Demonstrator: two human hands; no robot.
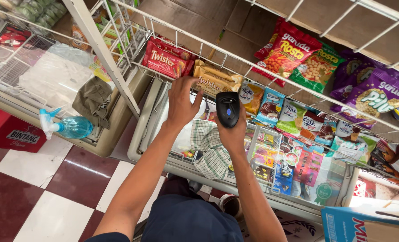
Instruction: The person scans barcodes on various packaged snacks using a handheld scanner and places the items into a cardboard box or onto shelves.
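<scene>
Left hand (181,102) is up at the white wire rack (172,33), fingers curled over the near edge of the tan wafer packs (215,79); whether it pinches one or only touches is hidden by the back of the hand. Right hand (233,130) is wrapped snugly round a black handheld barcode scanner (227,108), nose aimed up at that rack. To do this cleanly, I'd say tilt the pack's printed face flat to the scanner's window and hold both steady. The scanner is glossy black, rounded, with a small blue button on top, sitting just below the rack's front wire. Red wafer packs (165,60) lie left of the tan ones on the rack.
</scene>
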